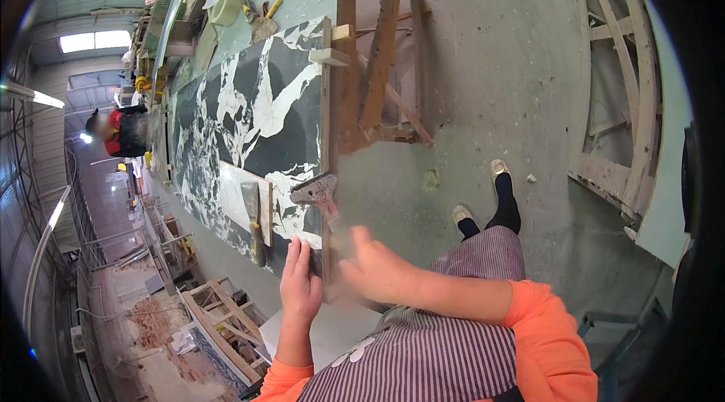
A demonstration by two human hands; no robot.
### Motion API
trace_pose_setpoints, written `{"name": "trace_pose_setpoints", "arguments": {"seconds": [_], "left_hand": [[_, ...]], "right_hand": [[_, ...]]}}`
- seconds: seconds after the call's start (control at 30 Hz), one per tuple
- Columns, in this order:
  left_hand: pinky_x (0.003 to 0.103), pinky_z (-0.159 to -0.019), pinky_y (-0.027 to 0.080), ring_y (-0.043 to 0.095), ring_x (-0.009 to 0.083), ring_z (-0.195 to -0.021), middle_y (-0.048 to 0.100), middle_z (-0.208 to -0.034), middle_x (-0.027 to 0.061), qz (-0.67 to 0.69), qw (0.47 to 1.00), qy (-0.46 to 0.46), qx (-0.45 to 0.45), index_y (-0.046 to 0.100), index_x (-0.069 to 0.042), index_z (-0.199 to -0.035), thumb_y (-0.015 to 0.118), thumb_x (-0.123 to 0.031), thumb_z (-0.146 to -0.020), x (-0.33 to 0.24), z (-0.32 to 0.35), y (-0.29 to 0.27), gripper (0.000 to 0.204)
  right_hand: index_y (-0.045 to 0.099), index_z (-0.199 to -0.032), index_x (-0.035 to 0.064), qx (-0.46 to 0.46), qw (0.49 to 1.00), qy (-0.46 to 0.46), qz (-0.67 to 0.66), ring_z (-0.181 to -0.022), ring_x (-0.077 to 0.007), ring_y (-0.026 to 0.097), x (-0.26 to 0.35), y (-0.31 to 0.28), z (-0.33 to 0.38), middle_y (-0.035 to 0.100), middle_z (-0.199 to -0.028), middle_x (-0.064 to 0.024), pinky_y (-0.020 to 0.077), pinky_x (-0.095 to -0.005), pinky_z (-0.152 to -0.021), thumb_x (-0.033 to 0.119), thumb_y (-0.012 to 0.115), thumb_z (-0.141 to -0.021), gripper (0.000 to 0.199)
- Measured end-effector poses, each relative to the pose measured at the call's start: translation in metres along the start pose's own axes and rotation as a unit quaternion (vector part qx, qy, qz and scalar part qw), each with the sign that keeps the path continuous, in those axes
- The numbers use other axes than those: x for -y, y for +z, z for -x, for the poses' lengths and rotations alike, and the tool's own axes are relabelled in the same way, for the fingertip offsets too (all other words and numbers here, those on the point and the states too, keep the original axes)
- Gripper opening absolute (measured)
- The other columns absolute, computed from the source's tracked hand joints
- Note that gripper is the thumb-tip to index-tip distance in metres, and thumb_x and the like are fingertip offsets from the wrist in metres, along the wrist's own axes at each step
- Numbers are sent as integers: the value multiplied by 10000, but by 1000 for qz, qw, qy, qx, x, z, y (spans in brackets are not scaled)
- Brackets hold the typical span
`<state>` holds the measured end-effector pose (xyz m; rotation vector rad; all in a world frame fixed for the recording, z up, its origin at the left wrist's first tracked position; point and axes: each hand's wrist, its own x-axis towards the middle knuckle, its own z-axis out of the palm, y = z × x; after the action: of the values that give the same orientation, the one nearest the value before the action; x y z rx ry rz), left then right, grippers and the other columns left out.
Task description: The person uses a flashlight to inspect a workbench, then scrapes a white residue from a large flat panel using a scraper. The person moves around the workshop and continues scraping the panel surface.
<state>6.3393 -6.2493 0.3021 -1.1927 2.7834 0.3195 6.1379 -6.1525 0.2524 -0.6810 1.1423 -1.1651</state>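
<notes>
"Where are the hands?"

"The left hand is at the near end of the black-and-white slab, fingers straight and close together, gripping nothing I can see. The right hand blurs just past the slab's right edge; I can't tell whether its fingers are clamped on anything."

"And the scraper?"

"At that right edge, handle toward the right hand. A knock or loose grip could drop it to the floor."

"Anything else?"

"Bumping the pale board on the left could dislodge the putty knife."
</notes>
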Motion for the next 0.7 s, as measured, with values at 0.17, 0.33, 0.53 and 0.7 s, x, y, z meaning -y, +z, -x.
{"name": "trace_pose_setpoints", "arguments": {"seconds": [0.17,0.33,0.53,0.7], "left_hand": [[423,-1112,341,403,401,-1350,421,-1442,265,2,1000,-9,0,477,24,-1367,465,59,-756,-7,-1,2,611],[419,-1106,348,406,393,-1349,420,-1451,250,-13,1000,-3,4,475,11,-1374,462,59,-755,-9,-1,3,621],[414,-1099,357,413,381,-1347,420,-1455,239,-17,1000,10,8,474,-6,-1383,465,56,-746,-1,0,1,640],[393,-1111,340,405,367,-1357,408,-1464,237,-10,1000,6,7,457,-4,-1395,444,62,-737,-2,1,4,661]], "right_hand": [[371,-1184,-116,-85,995,-54,-11,-833,-422,652,12,-16,-24,622,-916,-313,517,-464,-753,138,562,-885,437],[393,-1122,-108,-88,993,-58,-53,-729,-349,656,28,-60,-62,618,-848,-254,529,-442,-646,125,544,-881,367],[388,-1122,-128,-75,996,-47,-19,-762,-375,656,29,-54,-50,613,-853,-296,525,-442,-677,134,533,-883,383],[385,-1131,-122,1,1000,-6,-21,-801,-402,653,-3,-3,5,609,-884,-322,514,-456,-711,160,564,-887,414]]}}
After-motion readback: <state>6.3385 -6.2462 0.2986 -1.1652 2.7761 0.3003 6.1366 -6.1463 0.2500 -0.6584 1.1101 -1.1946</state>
